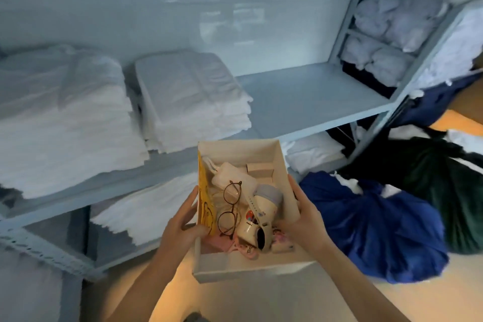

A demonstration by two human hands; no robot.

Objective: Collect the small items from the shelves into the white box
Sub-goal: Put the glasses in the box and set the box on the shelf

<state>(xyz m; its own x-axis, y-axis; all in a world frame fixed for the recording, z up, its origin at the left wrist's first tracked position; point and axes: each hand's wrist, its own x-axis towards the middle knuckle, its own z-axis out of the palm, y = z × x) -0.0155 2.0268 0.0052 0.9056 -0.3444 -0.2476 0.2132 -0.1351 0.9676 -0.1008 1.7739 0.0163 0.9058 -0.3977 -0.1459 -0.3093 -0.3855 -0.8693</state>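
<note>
Gripping white box (235, 273) at lower centre of frame: left hand (183, 219) is curling round its left wall, thumb inside; right hand (305, 219) is clamping the right wall. Box is carrying round glasses (231, 206), a cream mug (273, 208) with a white watch (261, 217) lying across it, a yellow packet (203, 191) along the left wall and a small carton (260, 168) at the far end. Blue bag (379, 230) is sitting on the floor, lower right. Folded towels (193, 97) are resting on the grey shelf (313, 97) behind, upper left.
</note>
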